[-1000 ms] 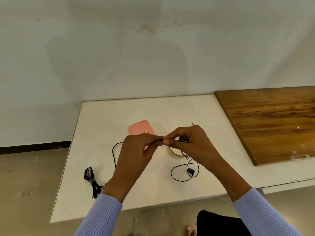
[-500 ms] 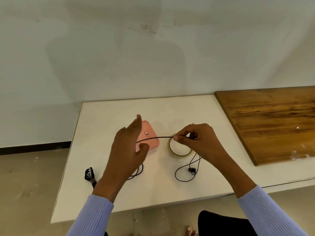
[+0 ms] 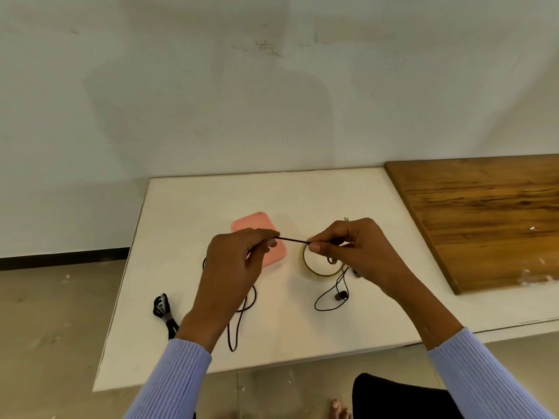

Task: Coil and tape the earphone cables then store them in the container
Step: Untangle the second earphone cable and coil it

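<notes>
Left hand (image 3: 233, 264) raised mid-bench (image 3: 302, 195), fingers pinching black earphone cable (image 3: 292, 240) | right hand (image 3: 357, 249) level with it, pinching the other end taut above tape roll (image 3: 320, 272) | slack trails toward front edge | pink container (image 3: 257, 228) behind left hand | taped coil (image 3: 163, 309) near left edge

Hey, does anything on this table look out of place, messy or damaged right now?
Nothing looks damaged. The taped black cable bundle lies by the near left edge of the white table, not in the pink container. The loose black earphone cable is stretched between the left hand and right hand, uncoiled.
</notes>
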`<action>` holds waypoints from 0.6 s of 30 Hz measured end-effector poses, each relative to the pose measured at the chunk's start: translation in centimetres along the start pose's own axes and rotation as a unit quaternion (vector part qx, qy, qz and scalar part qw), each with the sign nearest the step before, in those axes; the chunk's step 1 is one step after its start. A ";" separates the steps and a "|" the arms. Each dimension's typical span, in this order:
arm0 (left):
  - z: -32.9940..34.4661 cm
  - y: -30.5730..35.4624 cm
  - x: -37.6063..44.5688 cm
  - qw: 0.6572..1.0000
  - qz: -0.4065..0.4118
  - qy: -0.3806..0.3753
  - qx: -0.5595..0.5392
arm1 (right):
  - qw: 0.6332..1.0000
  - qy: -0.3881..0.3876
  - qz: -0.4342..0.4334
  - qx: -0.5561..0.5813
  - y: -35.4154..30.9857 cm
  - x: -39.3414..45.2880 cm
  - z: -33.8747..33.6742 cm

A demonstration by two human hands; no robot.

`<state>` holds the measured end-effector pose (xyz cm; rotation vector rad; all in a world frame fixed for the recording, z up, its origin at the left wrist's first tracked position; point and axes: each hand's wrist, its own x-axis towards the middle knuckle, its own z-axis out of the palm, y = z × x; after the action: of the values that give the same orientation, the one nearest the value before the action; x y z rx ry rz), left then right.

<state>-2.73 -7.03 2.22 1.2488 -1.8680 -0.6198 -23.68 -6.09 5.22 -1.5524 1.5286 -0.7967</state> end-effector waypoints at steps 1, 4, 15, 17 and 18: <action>-0.2 0.0 0.0 1.000 -0.001 0.005 0.002 | 1.000 0.002 0.008 0.005 -0.1 -0.1 -0.1; -0.3 -0.1 0.2 1.000 -0.003 0.014 0.000 | 1.000 0.010 0.015 0.025 -0.3 -0.2 -0.2; 1.5 0.6 0.4 0.999 0.051 -0.004 0.015 | 0.997 0.054 0.006 0.051 -0.8 -0.1 1.4; 2.1 1.1 0.2 0.998 0.050 -0.024 0.008 | 0.997 0.044 0.000 0.064 -0.9 -0.1 1.7; 2.3 1.3 0.2 0.999 0.046 -0.021 0.001 | 0.997 0.036 0.003 0.075 -1.0 -0.2 1.7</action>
<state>-5.35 -6.77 1.94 1.1511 -1.9505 -0.5988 -21.73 -5.80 5.24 -1.4229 1.4882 -0.9512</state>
